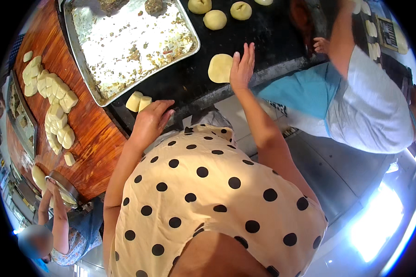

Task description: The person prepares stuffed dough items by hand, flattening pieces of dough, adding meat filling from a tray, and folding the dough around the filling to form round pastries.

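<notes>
A flattened round of pale dough [219,68] lies on the black worktop [180,78]. My right hand [243,69] is at its right edge, fingers stretched out and apart from the thumb; whether it touches the dough is hard to tell. Further left, my left hand [151,121] is near the worktop's front edge, thumb and fingers apart, with nothing visible in it. Just beyond it sit two small dough pieces [135,100], side by side. Several round dough balls [215,20] rest at the far side, some with gathered tops.
A metal tray [145,74] with crumbly brown filling stands left of the dough round. Many cut dough pieces [58,87] cover part of the wooden table [94,138]. One co-worker [365,97] stands close on my right; another [69,231] handles dough at the lower left.
</notes>
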`<state>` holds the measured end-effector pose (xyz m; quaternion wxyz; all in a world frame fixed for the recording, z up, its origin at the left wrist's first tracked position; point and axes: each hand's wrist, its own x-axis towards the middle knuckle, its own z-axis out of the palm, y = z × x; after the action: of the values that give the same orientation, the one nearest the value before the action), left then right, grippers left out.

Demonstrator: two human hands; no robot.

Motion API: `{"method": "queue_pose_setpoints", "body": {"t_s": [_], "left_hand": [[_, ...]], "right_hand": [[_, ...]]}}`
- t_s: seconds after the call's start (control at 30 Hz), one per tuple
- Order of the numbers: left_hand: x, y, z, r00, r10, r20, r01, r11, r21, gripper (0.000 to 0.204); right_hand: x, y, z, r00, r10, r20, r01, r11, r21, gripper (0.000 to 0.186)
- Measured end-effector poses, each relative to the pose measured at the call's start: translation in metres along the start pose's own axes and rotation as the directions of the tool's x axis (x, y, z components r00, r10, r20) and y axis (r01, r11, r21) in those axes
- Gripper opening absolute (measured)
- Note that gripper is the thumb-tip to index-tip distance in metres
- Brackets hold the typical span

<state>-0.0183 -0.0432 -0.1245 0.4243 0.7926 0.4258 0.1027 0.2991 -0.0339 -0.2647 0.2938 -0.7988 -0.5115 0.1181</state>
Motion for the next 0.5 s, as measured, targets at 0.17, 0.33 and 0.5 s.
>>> {"method": "queue_pose_setpoints", "body": {"t_s": [0.17, 0.33, 0.5], "left_hand": [[0.002, 0.005, 0.003, 1.000, 0.003, 0.027, -0.003, 1.000, 0.001, 0.023], [-0.004, -0.002, 0.008, 0.999, 0.036, -0.016, -0.036, 0.999, 0.003, 0.022], [-0.008, -0.011, 0.004, 1.000, 0.009, 0.003, -0.009, 1.000, 0.006, 0.021]], "right_hand": [[-0.015, -0.007, 0.009, 0.976, -0.209, 0.069, 0.219, 0.949, -0.227, 0.065], [-0.017, -0.002, 0.015, 0.981, -0.169, 0.096, 0.184, 0.969, -0.168, 0.061], [-0.024, 0.010, 0.001, 0.994, 0.105, 0.032, -0.105, 0.994, -0.011, 0.063]]}}
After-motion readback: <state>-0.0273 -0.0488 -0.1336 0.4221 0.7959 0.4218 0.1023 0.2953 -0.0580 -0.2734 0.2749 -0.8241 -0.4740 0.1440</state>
